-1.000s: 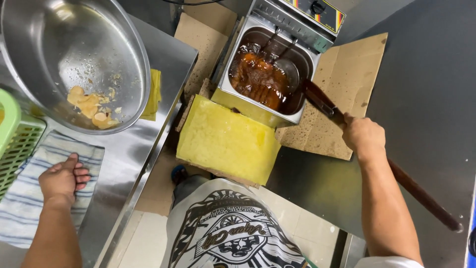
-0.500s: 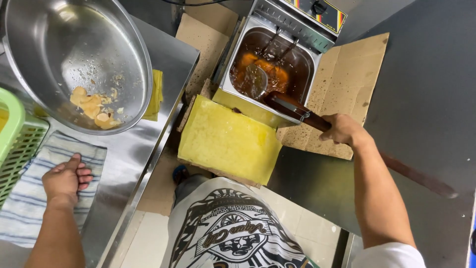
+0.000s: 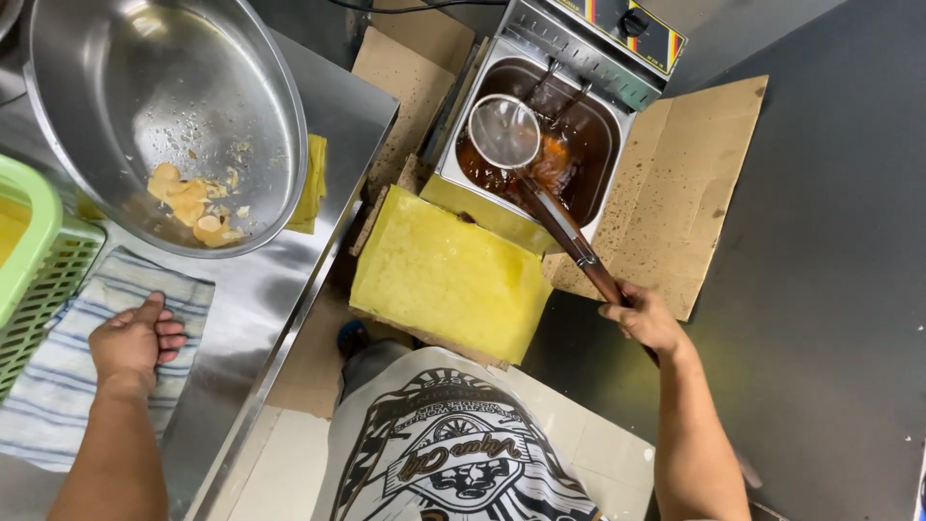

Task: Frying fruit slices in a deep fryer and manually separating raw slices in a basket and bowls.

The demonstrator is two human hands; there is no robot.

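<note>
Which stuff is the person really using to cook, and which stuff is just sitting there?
In use:
right hand gripping the skimmer
fryer full of dark oil
big metal bowl with fried pieces

Just lying about:
striped cloth under the left hand
green basket
yellow board
cardboard

- Open above fryer oil [image 3: 579, 178], save skimmer [image 3: 503, 131] slanting across.
- Blocked leftward by yellow slab [image 3: 449, 275], steel bowl [image 3: 164, 116], green basket [image 3: 29, 251].
</note>
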